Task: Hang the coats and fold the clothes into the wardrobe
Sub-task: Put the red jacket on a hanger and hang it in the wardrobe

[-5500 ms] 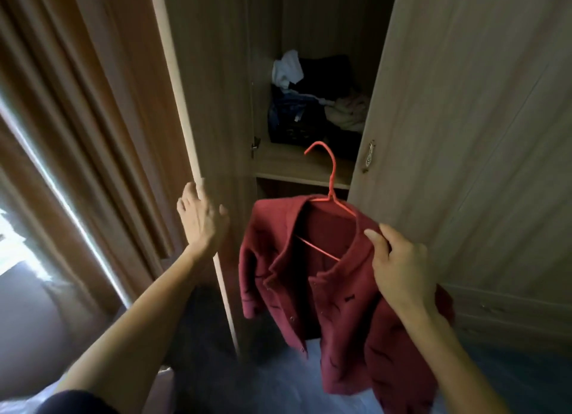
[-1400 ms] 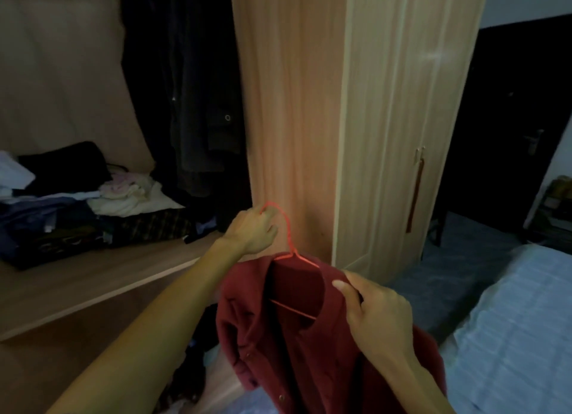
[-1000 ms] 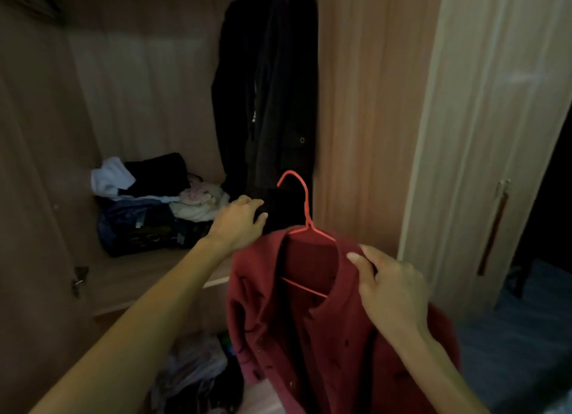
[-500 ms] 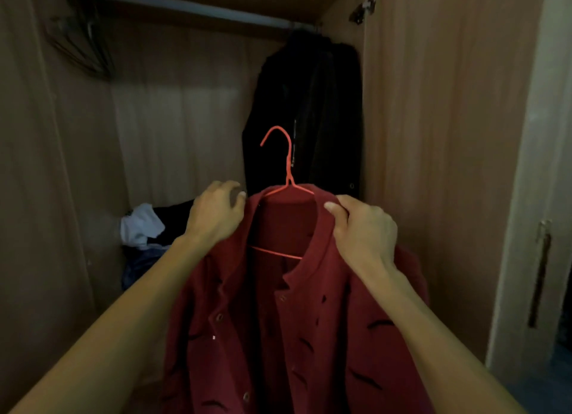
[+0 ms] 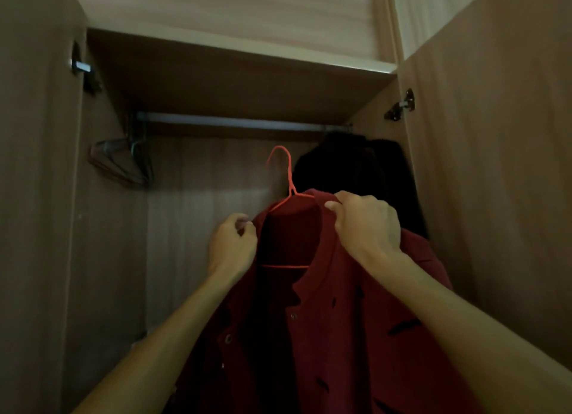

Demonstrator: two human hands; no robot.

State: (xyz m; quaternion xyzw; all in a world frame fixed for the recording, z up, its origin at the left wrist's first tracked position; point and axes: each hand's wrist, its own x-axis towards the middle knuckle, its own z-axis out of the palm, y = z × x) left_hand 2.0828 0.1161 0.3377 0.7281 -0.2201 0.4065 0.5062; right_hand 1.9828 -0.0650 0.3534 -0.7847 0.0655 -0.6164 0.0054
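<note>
A dark red coat (image 5: 340,336) with buttons hangs on a thin red wire hanger (image 5: 286,178), held up inside the open wardrobe. My left hand (image 5: 232,246) grips the coat's left shoulder by the collar. My right hand (image 5: 365,224) grips the right shoulder and collar. The hanger's hook points up, a little below the metal rail (image 5: 235,123) and apart from it.
Dark coats (image 5: 371,175) hang at the rail's right end, just behind the red coat. Several bare hangers (image 5: 120,162) bunch at the rail's left end. Open wardrobe doors (image 5: 501,166) stand on both sides, with a shelf panel (image 5: 235,79) above the rail.
The coat and both hands have risen toward the rail, and my view has tilted up. The shelf of folded clothes has dropped out of sight.
</note>
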